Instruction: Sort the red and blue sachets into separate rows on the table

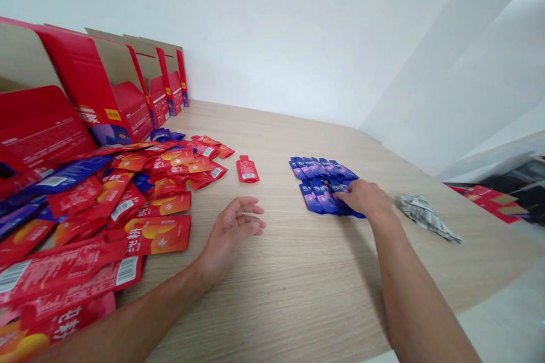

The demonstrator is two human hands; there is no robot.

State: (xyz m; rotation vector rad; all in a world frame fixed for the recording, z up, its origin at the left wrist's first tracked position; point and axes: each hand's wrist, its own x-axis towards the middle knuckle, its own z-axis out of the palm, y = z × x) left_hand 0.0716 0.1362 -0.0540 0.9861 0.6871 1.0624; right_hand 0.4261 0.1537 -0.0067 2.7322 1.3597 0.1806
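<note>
Head view: 2 overlapping rows of flat, glossy blue plastic pouches w/ pink-purple print [319,198], exact no. unclear, lie under & just L of R hand [369,199]; its fingers touch near row's R end, can't tell if pinched. L hand [235,228] grips nothing, fingers loosely curled. Beyond it, 1 small red plastic pouch [247,170]; farther L, jumbled red & blue plastic pouches [170,206], approx. 5 red cardboard cartons [135,110] behind. R of R hand, 1 grey checked cloth [422,212]. Pale wood-grain tabletop [298,295] gives room btwn hands; its edge passes under R forearm.
</note>
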